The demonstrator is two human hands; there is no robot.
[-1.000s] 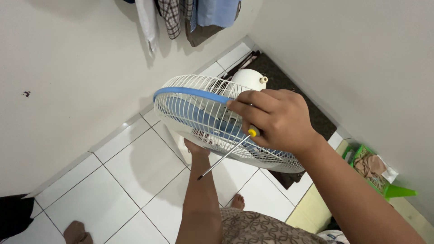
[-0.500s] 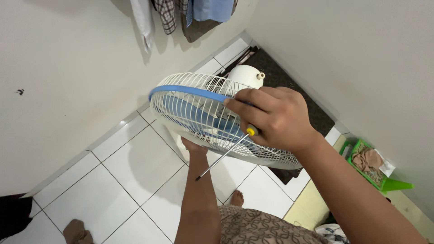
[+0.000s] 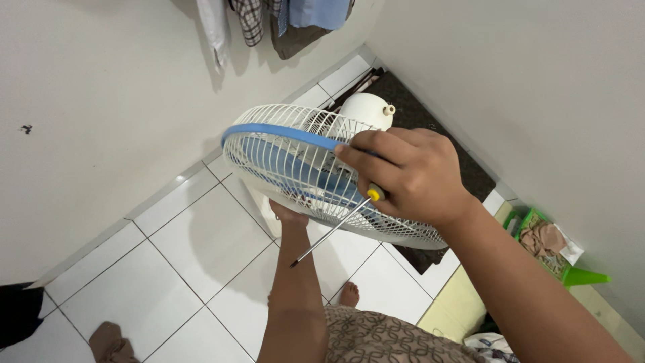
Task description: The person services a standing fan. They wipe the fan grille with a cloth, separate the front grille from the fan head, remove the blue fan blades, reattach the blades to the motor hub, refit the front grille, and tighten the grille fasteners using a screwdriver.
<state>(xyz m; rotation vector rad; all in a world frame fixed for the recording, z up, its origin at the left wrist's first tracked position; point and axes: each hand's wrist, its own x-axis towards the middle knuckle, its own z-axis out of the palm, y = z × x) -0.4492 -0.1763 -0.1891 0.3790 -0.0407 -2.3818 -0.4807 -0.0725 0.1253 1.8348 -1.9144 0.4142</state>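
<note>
A white wire fan cage (image 3: pixel 282 141) with a blue rim band and blue blades inside is held up in front of me, its white motor housing (image 3: pixel 366 107) at the far side. My right hand (image 3: pixel 410 175) rests on the cage's rim and grips a screwdriver (image 3: pixel 332 228) with a yellow collar, its metal shaft pointing down and left. My left hand (image 3: pixel 289 216) reaches up under the cage and holds it from below; its fingers are mostly hidden behind the wires.
White floor tiles (image 3: pixel 181 242) lie below, with white walls on both sides meeting in a corner. Clothes (image 3: pixel 269 20) hang at the top. A dark mat (image 3: pixel 463 175) lies under the fan, a green basket (image 3: pixel 551 252) at right.
The fan and both hands keep the same hold. The view has shifted slightly, so everything sits a little lower in the frame.
</note>
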